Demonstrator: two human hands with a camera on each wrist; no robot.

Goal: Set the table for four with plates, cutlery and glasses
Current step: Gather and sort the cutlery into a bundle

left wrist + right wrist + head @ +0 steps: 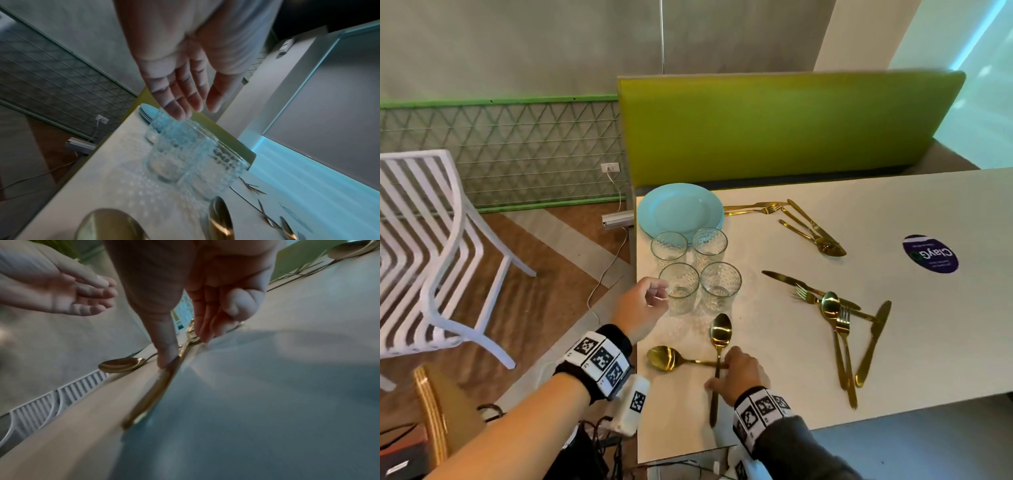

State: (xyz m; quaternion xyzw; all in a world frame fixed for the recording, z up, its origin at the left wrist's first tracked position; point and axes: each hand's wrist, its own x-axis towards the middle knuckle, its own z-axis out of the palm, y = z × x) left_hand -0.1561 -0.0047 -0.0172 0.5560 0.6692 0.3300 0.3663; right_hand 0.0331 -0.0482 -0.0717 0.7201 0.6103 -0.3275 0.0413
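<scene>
Right hand (pixel 739 371) fingers pinch a gold spoon (pixel 719 346); left hand (pixel 642 305) fingers spread near glasses (pixel 679 286).

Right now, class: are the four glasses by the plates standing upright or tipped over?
Upright. All four glasses stand on their bases on the table, open rims up, beside the stacked blue plates.

The white rectangular desk (pixel 774 342) carries a stack of pale blue round plates (pixel 680 209) at its far left corner, four clear textured drinking glasses (pixel 698 270) in a square just beside them, two crossed gold spoons (pixel 719 337) near the front edge, scattered gold cutlery (pixel 839 315) further right, and a round purple sticker (pixel 930 253).
</scene>
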